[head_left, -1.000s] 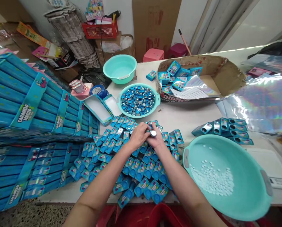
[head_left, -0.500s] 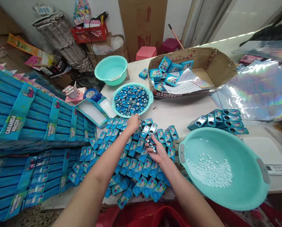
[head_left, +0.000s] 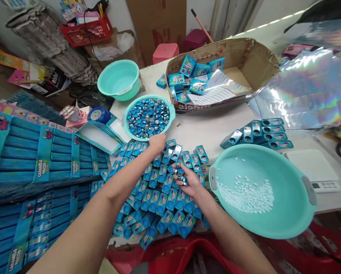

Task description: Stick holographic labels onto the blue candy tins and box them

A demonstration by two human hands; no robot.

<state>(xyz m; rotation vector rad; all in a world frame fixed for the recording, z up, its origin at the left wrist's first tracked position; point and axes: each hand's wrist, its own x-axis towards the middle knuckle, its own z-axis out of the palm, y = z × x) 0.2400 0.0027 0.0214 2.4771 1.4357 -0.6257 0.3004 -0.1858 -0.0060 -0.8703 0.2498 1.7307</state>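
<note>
My left hand (head_left: pixel 157 143) is closed, knuckles up, over the back rows of tins just below the cap bowl; its fingertips are hidden. My right hand (head_left: pixel 190 182) is palm up, fingers curled around several small metal caps (head_left: pixel 180 173). Below both hands stand many blue candy tins (head_left: pixel 161 205) packed in rows, most with a round blue cap on top. A few tins (head_left: pixel 187 160) near my right hand have a bare silver top or a dark round hole. A mint-green bowl (head_left: pixel 172 111) of loose blue and silver caps sits beyond my left hand.
At right, a large mint basin (head_left: pixel 216 167) holds white tablets, beside a white scale (head_left: pixel 316 167) and open tins (head_left: pixel 256 131). Behind stand a cardboard box (head_left: pixel 256 57) of blue packs and a mint bowl (head_left: pixel 119 78). Blue cartons (head_left: pixel 22 152) are stacked left.
The whole view has shifted, so most things sit further left and higher. My left hand stays over the back tins, and my right hand keeps its caps.
</note>
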